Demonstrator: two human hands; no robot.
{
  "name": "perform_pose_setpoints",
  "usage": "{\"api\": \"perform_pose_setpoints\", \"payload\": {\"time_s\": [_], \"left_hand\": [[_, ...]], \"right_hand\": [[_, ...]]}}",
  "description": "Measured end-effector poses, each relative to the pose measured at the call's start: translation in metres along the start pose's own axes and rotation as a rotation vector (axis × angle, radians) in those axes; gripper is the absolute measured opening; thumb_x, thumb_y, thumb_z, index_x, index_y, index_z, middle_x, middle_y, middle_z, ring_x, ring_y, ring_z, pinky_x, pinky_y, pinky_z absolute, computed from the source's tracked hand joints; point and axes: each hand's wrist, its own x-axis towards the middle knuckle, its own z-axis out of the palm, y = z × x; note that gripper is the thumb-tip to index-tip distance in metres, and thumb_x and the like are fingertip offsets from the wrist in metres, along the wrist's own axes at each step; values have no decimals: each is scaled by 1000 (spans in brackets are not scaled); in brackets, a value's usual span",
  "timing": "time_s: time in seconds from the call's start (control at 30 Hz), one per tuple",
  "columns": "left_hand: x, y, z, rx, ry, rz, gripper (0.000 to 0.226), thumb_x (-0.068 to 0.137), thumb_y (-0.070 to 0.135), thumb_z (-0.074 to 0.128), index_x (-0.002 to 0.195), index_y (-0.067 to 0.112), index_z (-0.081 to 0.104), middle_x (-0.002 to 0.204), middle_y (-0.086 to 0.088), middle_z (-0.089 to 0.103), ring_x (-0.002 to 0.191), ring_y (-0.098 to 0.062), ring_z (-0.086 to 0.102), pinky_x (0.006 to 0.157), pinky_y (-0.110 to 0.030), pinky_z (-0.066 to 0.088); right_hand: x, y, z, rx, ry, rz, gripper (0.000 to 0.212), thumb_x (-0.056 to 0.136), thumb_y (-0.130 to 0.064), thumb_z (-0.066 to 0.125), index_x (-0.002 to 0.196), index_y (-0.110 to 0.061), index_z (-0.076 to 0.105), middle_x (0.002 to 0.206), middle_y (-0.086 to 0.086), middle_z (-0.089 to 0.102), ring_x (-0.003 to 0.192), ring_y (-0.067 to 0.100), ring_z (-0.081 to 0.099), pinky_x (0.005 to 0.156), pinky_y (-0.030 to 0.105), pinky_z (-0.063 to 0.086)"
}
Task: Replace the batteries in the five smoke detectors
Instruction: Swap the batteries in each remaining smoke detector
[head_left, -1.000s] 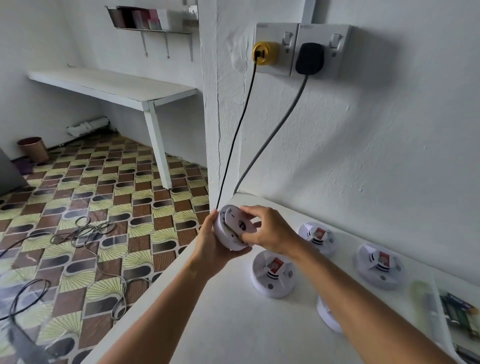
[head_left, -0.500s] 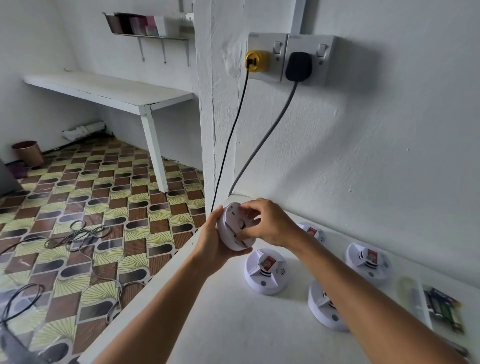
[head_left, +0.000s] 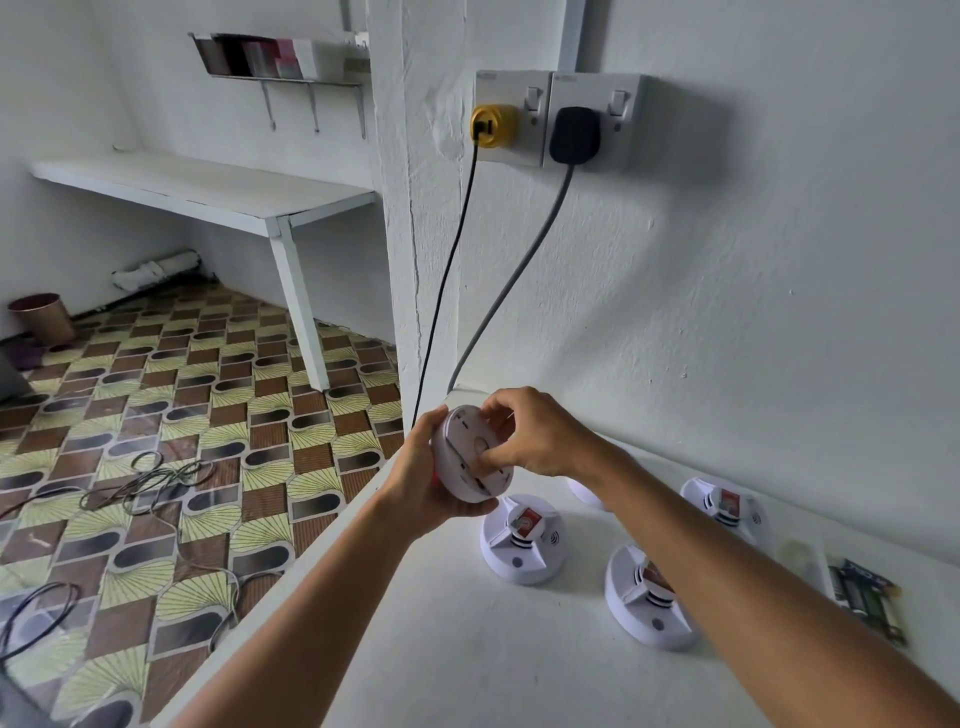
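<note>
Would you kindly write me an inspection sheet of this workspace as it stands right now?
Surface: white counter along the wall, corner near the pillar.
Job's things: one smoke detector held up, back side facing the camera; three detectors lie on the counter, a fourth mostly hidden behind the right forearm.
Clutter: pack of batteries at the counter's right end, blurred.
Grippers: left hand grips the detector's rim; right hand has its fingers on the back plate.
Cables: yellow plug and black plug in wall sockets, leads running down; loose cables on the floor.
Surroundings: patterned tile floor, white desk, wall shelf, brown bin.
</note>
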Motion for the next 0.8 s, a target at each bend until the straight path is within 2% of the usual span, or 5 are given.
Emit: {"api": "perform_pose_setpoints", "payload": {"time_s": [0.33,0.47,0.63,0.8], "left_hand": [[-3,1,7,-8,-1,-90,50,90,50,35,97,12,67,93,-18,63,91,-36,56,65,-36,48],[-5,0,9,-31,6,-112,50,91,50,35,95,11,67,92,-19,63,96,-37,54,66,-37,47],[-5,0,10,-21,15,-149,48,88,48,38,95,10,67,95,-21,63,96,-42,56,64,-36,47],[-5,0,13,-12,46,-132,47,88,48,38,93,11,66,91,-20,63,93,-38,55,65,-37,46]], "right_hand": [[-2,-3,-4,-13,-31,49,51,59,-24,91,100,-10,64,96,6,67,87,22,62,74,33,53],[-5,-5,-2,-21,-18,72,54,59,-26,91,102,-7,64,97,7,66,88,22,62,72,31,52],[-6,-5,-2,-38,-15,84,53,58,-27,91,99,-6,64,97,9,66,88,25,63,72,34,53],[-5,-2,1,-2,-9,101,51,59,-25,90,99,-7,65,93,6,65,83,21,59,69,30,50]]}}
